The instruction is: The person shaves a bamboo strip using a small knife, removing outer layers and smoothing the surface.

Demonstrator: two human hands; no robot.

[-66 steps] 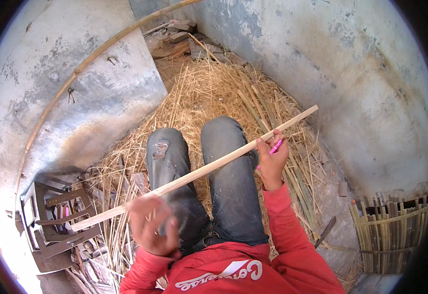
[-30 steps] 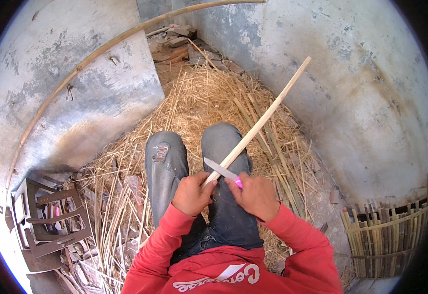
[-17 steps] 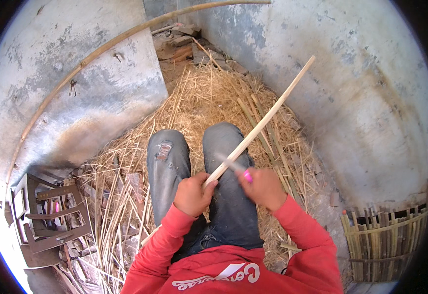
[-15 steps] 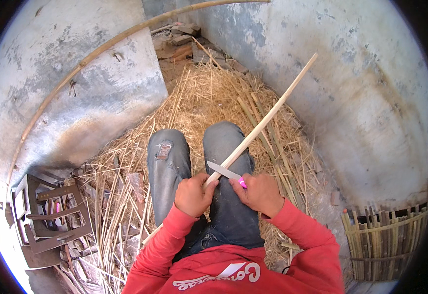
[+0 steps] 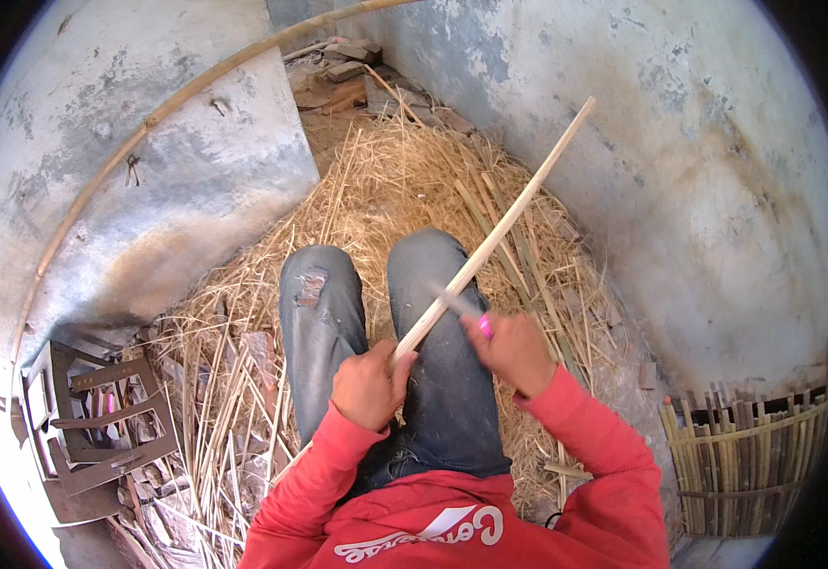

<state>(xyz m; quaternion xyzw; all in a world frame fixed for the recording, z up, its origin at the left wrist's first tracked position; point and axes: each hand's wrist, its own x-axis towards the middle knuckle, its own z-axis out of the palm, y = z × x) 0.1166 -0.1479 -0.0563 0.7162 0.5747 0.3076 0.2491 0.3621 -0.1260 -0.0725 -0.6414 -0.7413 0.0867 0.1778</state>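
My left hand point(image 5: 365, 387) is closed round the lower part of a long, pale bamboo strip point(image 5: 514, 214). The strip slants up to the right across my right thigh, and its lower end passes under my left forearm. In my closed right hand point(image 5: 514, 351) is a knife point(image 5: 460, 302) with a pink part at the handle. Its blade is smeared by motion and lies across the strip, above my left hand. Whether the edge bites into the strip, I cannot tell.
Straw-like shavings point(image 5: 404, 180) and loose strips cover the floor around my legs. A dark slatted frame point(image 5: 115, 417) stands at the left, a woven bamboo basket point(image 5: 751, 465) at the lower right. A long curved pole point(image 5: 153, 121) arches along the left wall. Bricks point(image 5: 346, 71) lie in the far corner.
My right hand has slid the knife up along the strip, away from my left hand. The left hand keeps its hold on the strip and has shifted only slightly.
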